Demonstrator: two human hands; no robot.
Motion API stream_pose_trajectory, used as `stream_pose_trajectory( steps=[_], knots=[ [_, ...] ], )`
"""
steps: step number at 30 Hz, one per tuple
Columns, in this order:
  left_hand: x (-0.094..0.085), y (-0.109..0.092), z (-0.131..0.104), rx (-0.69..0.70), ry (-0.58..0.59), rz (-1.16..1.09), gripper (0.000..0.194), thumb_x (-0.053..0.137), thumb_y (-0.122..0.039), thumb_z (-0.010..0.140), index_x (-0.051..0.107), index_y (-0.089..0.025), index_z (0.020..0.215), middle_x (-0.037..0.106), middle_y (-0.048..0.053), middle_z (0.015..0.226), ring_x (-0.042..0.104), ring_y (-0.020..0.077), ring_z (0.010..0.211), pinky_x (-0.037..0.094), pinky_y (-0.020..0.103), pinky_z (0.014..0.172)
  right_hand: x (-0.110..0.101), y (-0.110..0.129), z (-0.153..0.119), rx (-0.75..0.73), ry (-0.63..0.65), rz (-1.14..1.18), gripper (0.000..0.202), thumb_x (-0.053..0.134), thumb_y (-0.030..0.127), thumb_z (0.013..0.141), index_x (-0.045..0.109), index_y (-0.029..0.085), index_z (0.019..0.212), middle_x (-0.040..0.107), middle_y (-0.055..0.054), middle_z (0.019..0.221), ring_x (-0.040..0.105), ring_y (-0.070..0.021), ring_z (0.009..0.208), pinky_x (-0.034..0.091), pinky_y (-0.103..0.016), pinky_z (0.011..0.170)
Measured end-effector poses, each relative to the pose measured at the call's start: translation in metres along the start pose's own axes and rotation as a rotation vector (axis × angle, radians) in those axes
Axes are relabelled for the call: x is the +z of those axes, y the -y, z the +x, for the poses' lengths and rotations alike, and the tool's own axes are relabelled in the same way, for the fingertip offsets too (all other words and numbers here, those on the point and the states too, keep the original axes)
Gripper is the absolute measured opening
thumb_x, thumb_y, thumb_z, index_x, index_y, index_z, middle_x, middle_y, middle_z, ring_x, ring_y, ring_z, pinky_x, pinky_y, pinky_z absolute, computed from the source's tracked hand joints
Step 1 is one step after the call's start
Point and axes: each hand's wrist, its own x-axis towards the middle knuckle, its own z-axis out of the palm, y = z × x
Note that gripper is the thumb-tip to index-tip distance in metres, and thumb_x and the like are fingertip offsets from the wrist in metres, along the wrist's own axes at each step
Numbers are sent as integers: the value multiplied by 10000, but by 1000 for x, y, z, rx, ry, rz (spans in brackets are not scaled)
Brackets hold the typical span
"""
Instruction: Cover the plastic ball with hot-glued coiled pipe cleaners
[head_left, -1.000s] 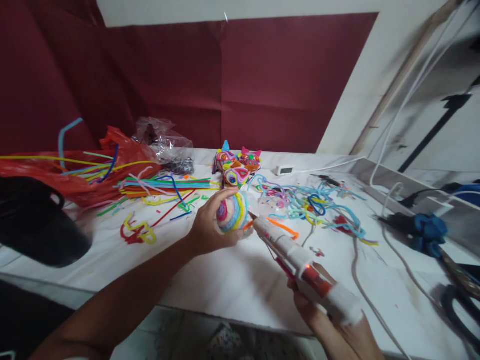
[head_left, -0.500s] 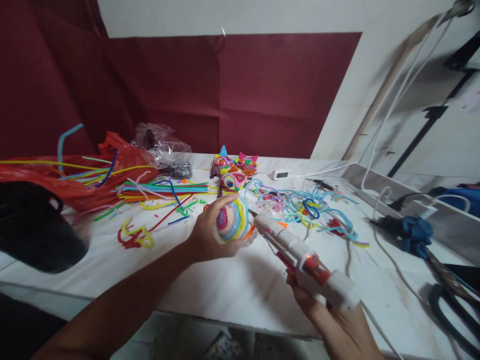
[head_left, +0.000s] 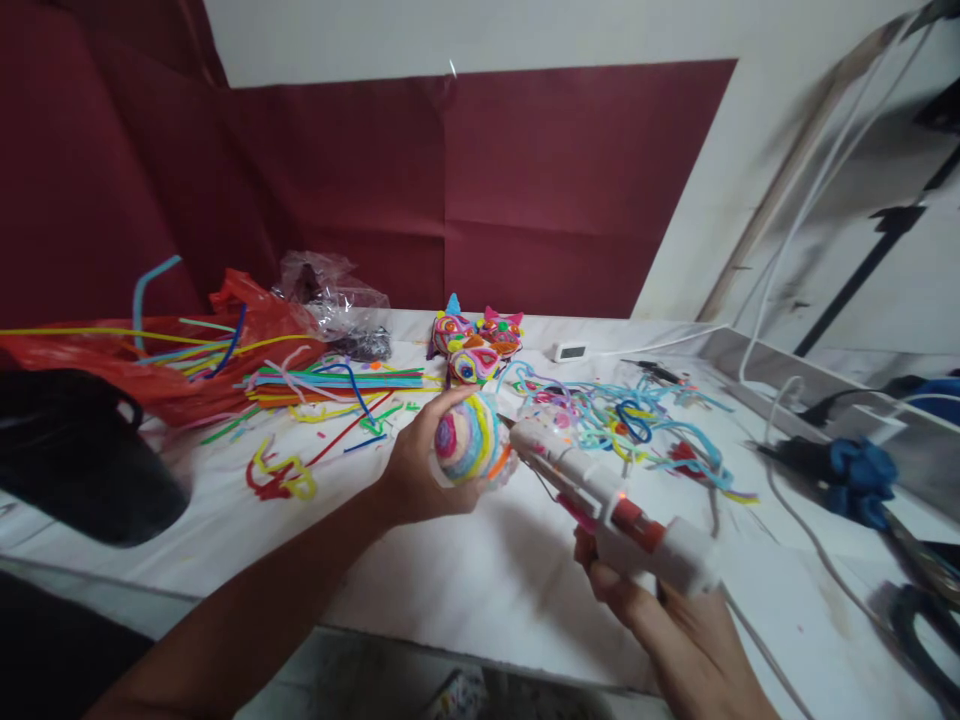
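My left hand is wrapped round a rounded craft piece covered in rings of coloured pipe cleaner, purple, pink, light blue and yellow, with a clear edge. In my right hand is a white glue gun with a small orange light and a cord trailing down to the right. Its nozzle points at the right side of the craft piece, close to it; whether they touch I cannot tell. Behind stand several finished-looking colourful pipe-cleaner figures.
Loose pipe cleaners lie tangled at the right, and a bundle of them at the left. A red plastic bag, a black container, a small white digital meter and black-handled scissors are around the table. A cable runs along the right.
The view has shifted slightly, so the scene sits a little further right. Both hands keep their holds, and the glue gun's nozzle stays beside the craft piece.
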Motion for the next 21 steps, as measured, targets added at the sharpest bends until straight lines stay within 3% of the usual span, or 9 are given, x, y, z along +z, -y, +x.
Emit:
stream_pose_trajectory(
  steps=[9,13,17,21],
  knots=[
    [1,-3,2,-70,13,20,874,783,-340,668,511,-228,1491,722,178,1455,729,398,1346,635,478,1124,9,11,4,-95,86,56,296,584,456,1064,715,258,887,713,-14,770,639,-186,620,557,-267,581],
    [3,-1,2,-78,10,29,877,789,-337,653,518,-232,1480,733,175,1425,738,405,1325,642,485,1106,14,13,0,-102,47,68,280,556,412,1073,670,266,863,692,-3,789,605,-171,629,522,-265,590],
    [3,1,0,3,29,53,916,811,-312,663,487,-254,1518,726,172,1438,754,405,1300,667,480,1066,17,12,-1,-44,10,83,310,561,445,1068,637,269,825,665,7,759,587,-175,630,521,-273,599],
    [2,2,-2,154,36,77,996,815,-243,690,418,-290,1602,698,170,1478,756,396,1307,682,476,1054,11,11,8,-77,66,56,309,580,464,1067,665,265,847,693,4,784,629,-179,661,549,-266,614]
  ],
)
